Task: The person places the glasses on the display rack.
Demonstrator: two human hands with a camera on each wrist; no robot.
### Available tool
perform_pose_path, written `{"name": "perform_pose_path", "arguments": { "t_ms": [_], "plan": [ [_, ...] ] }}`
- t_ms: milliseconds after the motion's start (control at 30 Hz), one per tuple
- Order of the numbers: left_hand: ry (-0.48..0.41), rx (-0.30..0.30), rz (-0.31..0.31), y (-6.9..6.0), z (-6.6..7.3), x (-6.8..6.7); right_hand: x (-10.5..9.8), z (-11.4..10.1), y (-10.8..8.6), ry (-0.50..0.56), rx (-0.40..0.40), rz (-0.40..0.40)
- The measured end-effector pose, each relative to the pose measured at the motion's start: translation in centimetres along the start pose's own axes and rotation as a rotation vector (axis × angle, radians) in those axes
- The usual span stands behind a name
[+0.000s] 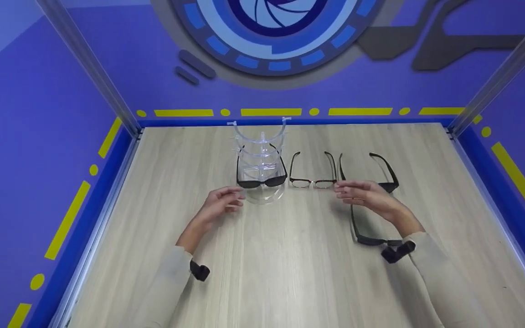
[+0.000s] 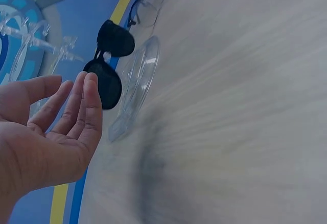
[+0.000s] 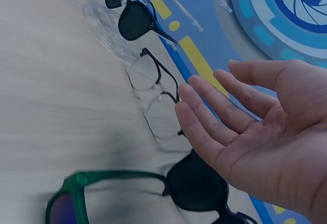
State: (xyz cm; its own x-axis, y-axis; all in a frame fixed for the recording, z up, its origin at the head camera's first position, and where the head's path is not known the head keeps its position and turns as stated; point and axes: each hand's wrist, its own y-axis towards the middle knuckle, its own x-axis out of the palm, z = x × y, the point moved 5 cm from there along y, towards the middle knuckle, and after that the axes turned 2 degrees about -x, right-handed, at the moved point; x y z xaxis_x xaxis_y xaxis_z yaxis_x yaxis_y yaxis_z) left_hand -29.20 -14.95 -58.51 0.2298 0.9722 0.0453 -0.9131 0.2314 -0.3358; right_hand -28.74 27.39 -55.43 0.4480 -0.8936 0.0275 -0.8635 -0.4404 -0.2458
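Clear stand (image 1: 262, 160) with black sunglasses (image 1: 275, 181) stands between the hands (image 1: 220, 202) (image 1: 368, 197), nearer the left.

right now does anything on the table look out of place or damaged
Yes: the green-framed, dark-lensed sunglasses at the right sit in front, out of line with the thin-rimmed clear-lens glasses and black-framed sunglasses behind. No damage shows, though that pair is partly hidden.

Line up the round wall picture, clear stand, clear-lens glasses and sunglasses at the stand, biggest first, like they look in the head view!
1. Round wall picture, even cut off at the top
2. Clear stand
3. Sunglasses at the stand and clear-lens glasses: too alike to rank
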Motion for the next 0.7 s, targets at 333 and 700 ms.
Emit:
{"name": "perform_pose_path", "arguments": {
  "t_ms": [333,700],
  "plan": [
    [0.003,0.025,-0.149,1.4,-0.4,5.1,-3.6,0.4,-3.9,0.074,-0.081,-0.015],
    [-0.014,-0.042,-0.276,2.6,-2.3,11.4,-7.2,1.6,-8.2,0.151,-0.091,0.047]
  ]
}}
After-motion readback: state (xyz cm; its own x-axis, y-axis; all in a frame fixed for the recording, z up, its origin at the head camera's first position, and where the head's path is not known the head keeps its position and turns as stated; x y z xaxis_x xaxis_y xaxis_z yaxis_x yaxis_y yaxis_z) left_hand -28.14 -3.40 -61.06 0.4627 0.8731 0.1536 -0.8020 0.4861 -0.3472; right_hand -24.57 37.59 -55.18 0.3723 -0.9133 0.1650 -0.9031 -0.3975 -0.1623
